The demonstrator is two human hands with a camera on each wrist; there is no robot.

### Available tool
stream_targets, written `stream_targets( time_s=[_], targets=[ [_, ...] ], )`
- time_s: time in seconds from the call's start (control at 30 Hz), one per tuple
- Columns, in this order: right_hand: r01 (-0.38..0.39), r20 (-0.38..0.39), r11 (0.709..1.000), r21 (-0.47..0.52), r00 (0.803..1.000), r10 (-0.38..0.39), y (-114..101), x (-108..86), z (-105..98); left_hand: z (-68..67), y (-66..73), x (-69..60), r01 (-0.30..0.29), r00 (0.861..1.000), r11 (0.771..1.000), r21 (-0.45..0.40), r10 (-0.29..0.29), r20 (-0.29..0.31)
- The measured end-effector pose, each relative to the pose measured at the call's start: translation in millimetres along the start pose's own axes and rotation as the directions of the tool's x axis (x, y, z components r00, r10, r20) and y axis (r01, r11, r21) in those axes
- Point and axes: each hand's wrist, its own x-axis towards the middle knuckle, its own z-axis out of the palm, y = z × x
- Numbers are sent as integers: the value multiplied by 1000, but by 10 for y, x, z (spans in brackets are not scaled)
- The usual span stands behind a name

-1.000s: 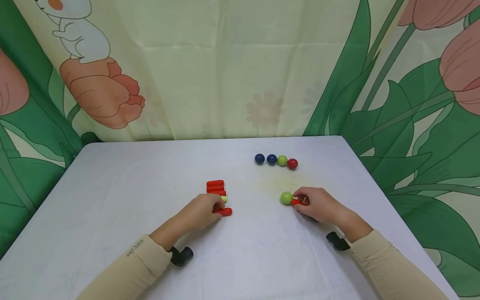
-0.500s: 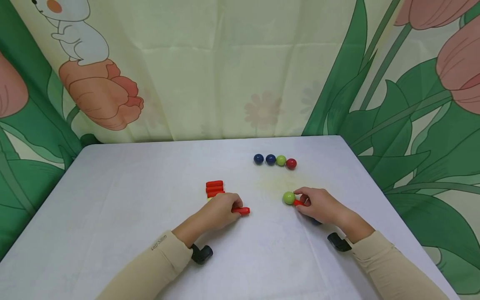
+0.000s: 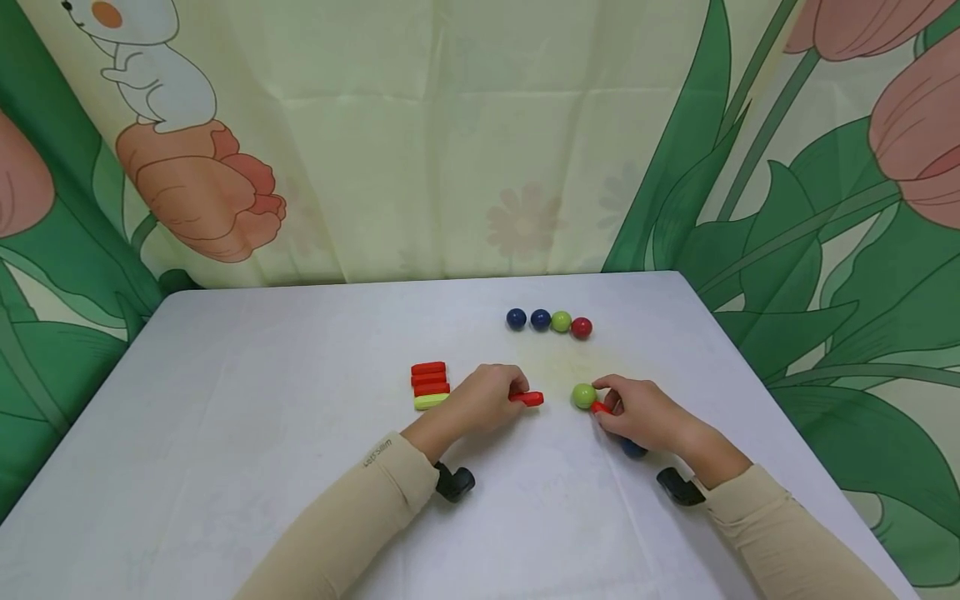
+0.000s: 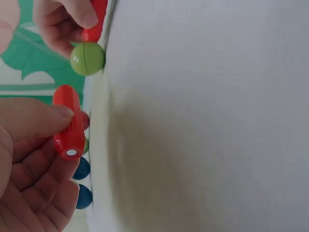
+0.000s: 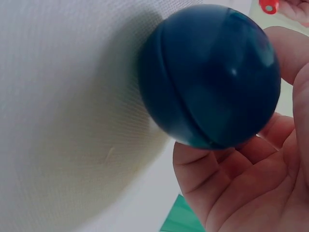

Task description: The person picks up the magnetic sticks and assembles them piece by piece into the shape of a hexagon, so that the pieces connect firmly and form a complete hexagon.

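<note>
Between thumb and fingers, my left hand pinches a red rod; a round silvery disc shows in its end in the left wrist view. My right hand holds another red rod, mostly covered by the fingers. A green ball sits at that rod's far end. On the near side, under the right hand, is a dark blue ball, which seems joined to the same rod; the join itself is hidden. The left hand's rod points toward the green ball, with a gap between them.
Several red rods and a yellow-green rod lie stacked side by side left of centre. Farther back stand two blue balls, a green ball and a red ball in a row. A printed curtain hangs behind the white table.
My left hand has carried its red rod away from the rod group, rightward and slightly back, uncovering the yellow-green rod. The right hand has shifted slightly right with its rod and balls.
</note>
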Motion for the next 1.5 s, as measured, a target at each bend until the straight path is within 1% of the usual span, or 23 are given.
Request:
stream_targets(
  time_s=[0.37, 0.57, 0.7, 0.93, 1.1, 1.2, 1.33, 1.5],
  targets=[
    [-20, 3, 1000, 8, 1000, 20, 4, -10, -2, 126, 98, 243, -14, 1000, 1000, 26, 14, 17],
    [-20, 5, 1000, 13, 1000, 20, 13, 1, -1, 173, 146, 331, -24, 999, 999, 31, 23, 38],
    [-16, 4, 1000, 12, 1000, 16, 20, 6, 6, 196, 157, 371, -33, 998, 999, 35, 32, 45],
    [2, -4, 1000, 4, 1000, -2, 25, 11, 10, 222, 167, 412, -67, 998, 996, 51, 66, 23],
    [8, -7, 1000, 1, 1000, -8, 27, 13, 10, 229, 182, 430, -61, 998, 997, 49, 59, 33],
    [14, -9, 1000, 1, 1000, -14, 32, 15, 8, 236, 195, 441, -70, 997, 996, 55, 68, 35],
    [5, -5, 1000, 8, 1000, -5, 33, 11, 14, 245, 207, 453, -82, 996, 995, 60, 80, 33],
    [-15, 12, 1000, 19, 1000, 15, 16, -4, 8, 246, 224, 484, -83, 996, 995, 54, 81, 39]
  ],
)
